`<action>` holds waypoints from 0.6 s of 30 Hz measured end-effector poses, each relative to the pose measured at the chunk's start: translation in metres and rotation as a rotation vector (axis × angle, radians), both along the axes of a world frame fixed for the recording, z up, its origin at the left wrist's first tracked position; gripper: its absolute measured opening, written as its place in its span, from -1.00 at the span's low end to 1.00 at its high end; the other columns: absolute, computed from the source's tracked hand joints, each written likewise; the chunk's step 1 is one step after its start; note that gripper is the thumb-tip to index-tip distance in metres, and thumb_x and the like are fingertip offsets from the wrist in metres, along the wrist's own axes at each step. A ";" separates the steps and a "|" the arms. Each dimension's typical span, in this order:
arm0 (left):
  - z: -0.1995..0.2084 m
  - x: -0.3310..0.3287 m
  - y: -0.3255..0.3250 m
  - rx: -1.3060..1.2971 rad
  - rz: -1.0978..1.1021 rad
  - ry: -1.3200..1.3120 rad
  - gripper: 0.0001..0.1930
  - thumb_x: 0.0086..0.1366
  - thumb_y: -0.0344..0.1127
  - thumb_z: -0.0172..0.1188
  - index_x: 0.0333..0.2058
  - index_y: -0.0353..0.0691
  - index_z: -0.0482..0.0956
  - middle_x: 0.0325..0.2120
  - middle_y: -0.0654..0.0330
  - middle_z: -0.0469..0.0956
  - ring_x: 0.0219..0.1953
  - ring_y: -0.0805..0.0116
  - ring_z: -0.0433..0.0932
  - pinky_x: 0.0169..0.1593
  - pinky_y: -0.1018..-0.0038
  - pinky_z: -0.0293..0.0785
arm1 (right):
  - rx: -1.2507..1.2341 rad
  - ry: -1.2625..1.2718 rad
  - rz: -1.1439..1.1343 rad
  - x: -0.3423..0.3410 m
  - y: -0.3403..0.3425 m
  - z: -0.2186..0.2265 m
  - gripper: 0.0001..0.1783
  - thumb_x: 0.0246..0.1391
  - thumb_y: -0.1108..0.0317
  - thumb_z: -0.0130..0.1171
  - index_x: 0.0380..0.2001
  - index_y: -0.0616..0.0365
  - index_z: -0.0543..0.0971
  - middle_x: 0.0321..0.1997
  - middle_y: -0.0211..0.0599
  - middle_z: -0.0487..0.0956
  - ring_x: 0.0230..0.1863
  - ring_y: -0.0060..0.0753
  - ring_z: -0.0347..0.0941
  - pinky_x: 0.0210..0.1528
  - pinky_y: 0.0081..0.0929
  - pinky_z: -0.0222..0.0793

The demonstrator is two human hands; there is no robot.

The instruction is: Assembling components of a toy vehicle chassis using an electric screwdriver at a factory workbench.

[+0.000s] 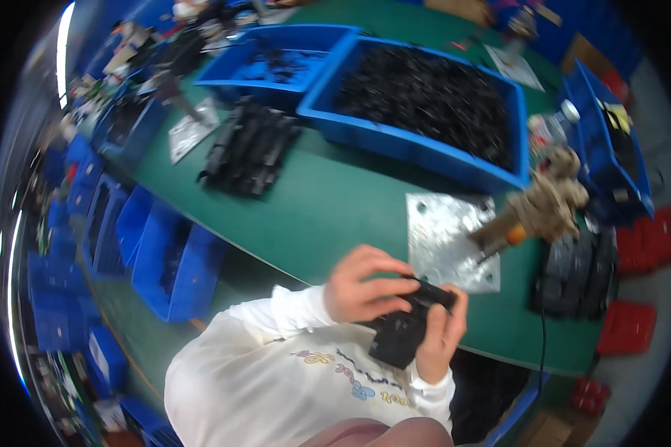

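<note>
A dark, boxy black plastic part (401,337) is held close to my body, at the near edge of the green table. My right hand (441,334) grips its right side, thumb over the top face. From the left, my left hand (367,284) bends its fingers over the part's upper edge, and the fingertips touch it. Just beyond my hands lies a shiny metal plate (446,240). A worn press-like tool (533,208) stands over that plate, to the right. The part's underside is hidden.
Beyond, a blue bin (417,153) is heaped with small black pieces, beside another blue bin (276,33). Black parts are stacked at left (250,149) and right (574,272). A clear bottle (555,123) stands at the far right. A black cable (542,343) hangs over the table edge.
</note>
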State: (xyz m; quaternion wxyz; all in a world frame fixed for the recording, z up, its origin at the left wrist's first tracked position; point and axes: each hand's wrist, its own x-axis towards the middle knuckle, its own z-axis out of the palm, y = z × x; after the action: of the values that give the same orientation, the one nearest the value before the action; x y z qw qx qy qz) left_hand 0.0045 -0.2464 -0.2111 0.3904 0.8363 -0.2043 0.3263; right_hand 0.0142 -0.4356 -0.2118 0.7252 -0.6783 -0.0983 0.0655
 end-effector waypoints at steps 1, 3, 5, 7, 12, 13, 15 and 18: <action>-0.003 0.000 -0.001 0.006 0.006 -0.020 -0.61 -0.02 -0.27 0.46 -0.15 -0.10 0.67 -0.17 0.21 0.58 -0.22 0.20 0.54 -0.16 0.36 0.49 | -0.046 -0.033 -0.011 0.000 0.000 0.004 -0.60 0.28 0.15 0.05 -0.03 0.29 0.36 -0.14 -0.26 0.41 -0.12 -0.46 0.33 -0.02 -0.52 0.29; -0.006 0.001 -0.002 0.014 -0.007 -0.038 -0.63 0.03 -0.26 0.43 -0.14 -0.11 0.66 -0.14 0.19 0.57 -0.24 0.20 0.53 -0.17 0.35 0.49 | -0.065 -0.059 -0.017 -0.001 -0.001 -0.003 -0.68 0.35 0.22 -0.08 -0.01 0.26 0.35 -0.15 -0.32 0.40 -0.14 -0.52 0.30 -0.03 -0.55 0.25; -0.007 0.000 0.001 -0.034 -0.058 0.000 -0.61 0.03 -0.30 0.45 -0.11 -0.16 0.66 -0.10 0.14 0.56 -0.25 0.18 0.56 -0.18 0.32 0.49 | 0.000 -0.010 -0.006 -0.002 -0.005 -0.015 -0.66 0.37 0.23 -0.08 0.04 0.26 0.34 -0.09 -0.30 0.41 -0.10 -0.50 0.33 0.00 -0.54 0.28; -0.005 -0.001 0.001 -0.060 -0.105 0.017 -0.63 0.04 -0.34 0.44 -0.13 -0.20 0.64 -0.09 0.12 0.56 -0.23 0.16 0.56 -0.16 0.30 0.50 | 0.012 0.036 -0.048 -0.003 -0.002 -0.013 -0.61 0.35 0.13 -0.09 -0.05 0.30 0.34 -0.18 -0.27 0.40 -0.16 -0.46 0.30 -0.05 -0.50 0.26; -0.011 -0.003 0.007 -0.225 -0.193 0.130 -0.65 0.04 -0.37 0.43 -0.16 -0.23 0.64 -0.10 0.10 0.57 -0.23 0.16 0.55 -0.15 0.33 0.49 | -0.029 0.018 -0.061 -0.005 0.005 -0.020 -0.61 0.34 0.15 -0.09 -0.06 0.31 0.35 -0.20 -0.25 0.41 -0.17 -0.42 0.30 -0.05 -0.46 0.25; -0.012 -0.002 0.007 -0.285 -0.221 0.188 -0.66 0.05 -0.36 0.43 -0.16 -0.25 0.63 -0.12 0.10 0.57 -0.22 0.17 0.53 -0.13 0.34 0.48 | -0.035 0.016 -0.057 -0.004 0.007 -0.020 -0.64 0.33 0.18 -0.08 -0.06 0.31 0.35 -0.19 -0.25 0.42 -0.16 -0.42 0.31 -0.04 -0.46 0.26; -0.012 -0.002 0.011 -0.266 -0.197 0.225 -0.66 0.05 -0.37 0.43 -0.16 -0.27 0.63 -0.13 0.08 0.58 -0.24 0.19 0.53 -0.13 0.35 0.48 | -0.059 0.045 -0.079 -0.003 0.013 -0.015 -0.70 0.29 0.30 -0.07 -0.06 0.31 0.37 -0.18 -0.26 0.43 -0.14 -0.42 0.31 -0.02 -0.47 0.26; -0.017 -0.011 0.016 -0.097 -0.001 0.117 -0.61 -0.06 -0.40 0.48 -0.19 -0.26 0.63 -0.15 0.10 0.60 -0.38 0.21 0.52 -0.29 0.40 0.50 | -0.064 0.115 0.046 0.004 0.021 -0.010 -0.72 0.25 0.35 -0.03 -0.05 0.28 0.40 -0.16 -0.27 0.45 -0.10 -0.44 0.34 0.00 -0.48 0.30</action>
State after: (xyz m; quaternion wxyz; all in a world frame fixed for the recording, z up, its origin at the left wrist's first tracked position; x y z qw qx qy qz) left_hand -0.0061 -0.2301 -0.2277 0.4419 0.8340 -0.1653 0.2861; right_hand 0.0177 -0.4149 -0.2217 0.7060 -0.6938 -0.0696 0.1241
